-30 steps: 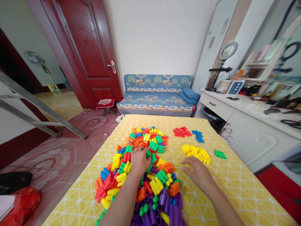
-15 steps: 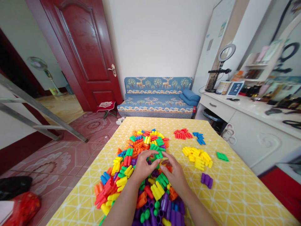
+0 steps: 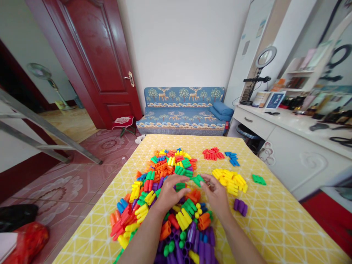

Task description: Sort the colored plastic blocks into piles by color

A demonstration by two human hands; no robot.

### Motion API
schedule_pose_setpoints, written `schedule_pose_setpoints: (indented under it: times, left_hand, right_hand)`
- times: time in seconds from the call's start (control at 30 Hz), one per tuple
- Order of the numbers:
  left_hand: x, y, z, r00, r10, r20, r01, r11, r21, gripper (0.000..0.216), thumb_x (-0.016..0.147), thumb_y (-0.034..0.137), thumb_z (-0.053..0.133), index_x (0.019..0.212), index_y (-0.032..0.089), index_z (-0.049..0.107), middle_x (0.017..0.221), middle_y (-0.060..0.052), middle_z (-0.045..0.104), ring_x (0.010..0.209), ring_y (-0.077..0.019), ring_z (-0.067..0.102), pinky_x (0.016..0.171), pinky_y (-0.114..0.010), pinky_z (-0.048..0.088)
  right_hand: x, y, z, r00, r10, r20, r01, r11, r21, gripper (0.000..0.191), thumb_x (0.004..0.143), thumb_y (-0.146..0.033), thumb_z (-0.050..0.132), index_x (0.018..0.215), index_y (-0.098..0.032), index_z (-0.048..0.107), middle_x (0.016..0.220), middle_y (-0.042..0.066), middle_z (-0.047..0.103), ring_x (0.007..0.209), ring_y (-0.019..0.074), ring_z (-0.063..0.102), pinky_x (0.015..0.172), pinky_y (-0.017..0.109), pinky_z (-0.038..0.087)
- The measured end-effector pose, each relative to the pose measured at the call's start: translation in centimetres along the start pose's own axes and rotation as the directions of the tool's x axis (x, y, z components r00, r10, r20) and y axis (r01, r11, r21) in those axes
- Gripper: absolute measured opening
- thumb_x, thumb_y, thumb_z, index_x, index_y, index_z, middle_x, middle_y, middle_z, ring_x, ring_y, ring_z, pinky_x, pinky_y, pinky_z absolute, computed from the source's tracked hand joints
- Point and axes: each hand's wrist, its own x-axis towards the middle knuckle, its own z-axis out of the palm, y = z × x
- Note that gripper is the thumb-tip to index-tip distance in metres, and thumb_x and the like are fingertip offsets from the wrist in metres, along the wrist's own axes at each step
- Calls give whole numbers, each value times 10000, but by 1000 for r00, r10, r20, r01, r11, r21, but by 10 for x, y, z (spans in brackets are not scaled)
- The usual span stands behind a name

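Observation:
My right hand (image 3: 216,192) pinches a green plastic toy block (image 3: 197,180) made of joined tubes, lifted at the right edge of a mixed pile. My left hand (image 3: 172,192) hovers over the middle of the pile with thumb and fingers curved apart, and nothing shows between them. Beneath and around both hands lie loose tube blocks: orange blocks (image 3: 162,170), purple blocks (image 3: 194,236), a yellow block (image 3: 183,219) and a red block (image 3: 126,220). Part of the pile is hidden by my hands and forearms.
Right of the pile on the yellow tablecloth (image 3: 275,220) lie separate groups: red blocks (image 3: 213,154), blue blocks (image 3: 232,158), yellow blocks (image 3: 229,180), a green block (image 3: 259,179) and a purple block (image 3: 240,207). A blue sofa (image 3: 181,112) stands behind; a white dresser (image 3: 297,146) is at right.
My right hand has moved slightly right, away from my left hand, and a green block now shows in its fingers. The left hand stays nearly in place.

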Motion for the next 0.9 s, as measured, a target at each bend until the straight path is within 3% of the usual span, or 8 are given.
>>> schedule_pose_setpoints:
  times: [0.07, 0.2, 0.27, 0.37, 0.5, 0.63, 0.8, 0.9]
  left_hand:
    - [0, -4, -1, 1000, -10, -16, 11, 998, 59, 220, 777, 298, 714, 991, 249, 706, 940, -34, 709, 919, -202, 634, 884, -349, 471]
    - [1, -12, 0, 999, -41, -18, 43, 990, 131, 149, 791, 242, 679, 934, 237, 721, 922, -40, 718, 911, -209, 639, 881, -356, 473]
    - [2, -13, 1, 998, -55, -13, 56, 988, 142, 146, 797, 225, 662, 929, 231, 723, 917, -42, 721, 904, -208, 641, 864, -350, 479]
    - [3, -14, 2, 997, -76, -7, 76, 985, 155, 148, 798, 208, 648, 924, 225, 725, 917, -44, 724, 905, -207, 645, 855, -346, 485]
    - [2, -16, 3, 996, -94, 6, 91, 981, 169, 154, 792, 189, 646, 914, 230, 730, 916, -40, 731, 899, -205, 652, 850, -343, 490]
    - [2, -17, 3, 996, -90, 14, 86, 981, 176, 168, 803, 165, 623, 916, 231, 729, 915, -35, 737, 899, -198, 654, 837, -331, 490]
    - [3, -18, 3, 996, -87, 9, 84, 979, 184, 167, 806, 156, 612, 905, 222, 729, 894, -34, 740, 873, -193, 658, 812, -319, 494]
    - [3, -16, 2, 996, -87, 8, 84, 980, 183, 154, 809, 157, 611, 889, 214, 729, 871, -32, 740, 843, -186, 660, 798, -311, 493]
  right_hand:
    - [14, 6, -32, 972, -7, -233, 0, 1000, -31, 382, 767, -428, 630, 1062, -185, 639, 937, 74, 674, 816, 191, 614, 704, 310, 497]
    - [30, 35, -118, 751, -31, -660, -55, 992, -109, 473, 698, -453, 650, 1055, -144, 637, 842, 77, 656, 686, 180, 592, 637, 323, 481]
    - [30, 57, -156, 709, -2, -706, -198, 959, -202, 448, 669, -454, 640, 972, -124, 653, 800, 102, 665, 684, 221, 608, 639, 367, 482]
    - [24, 87, -189, 736, 22, -676, -402, 818, -411, 335, 656, -461, 595, 774, -151, 644, 684, 125, 657, 688, 300, 623, 661, 444, 468]
    - [19, 105, -190, 746, -57, -663, -420, 733, -535, 322, 691, -440, 509, 834, -170, 612, 747, 146, 661, 787, 357, 627, 670, 467, 450]
    - [18, 95, -174, 708, -191, -680, -392, 694, -604, 374, 721, -472, 495, 896, -167, 621, 842, 168, 654, 947, 398, 576, 648, 450, 424]
    - [12, 78, -163, 741, -53, -669, -486, 646, -589, 364, 752, -520, 500, 777, -192, 656, 745, 131, 651, 627, 291, 566, 518, 374, 350]
    - [11, 80, -163, 784, -47, -619, -477, 593, -649, 406, 783, -530, 464, 745, -188, 680, 768, 147, 649, 619, 284, 553, 514, 371, 342]
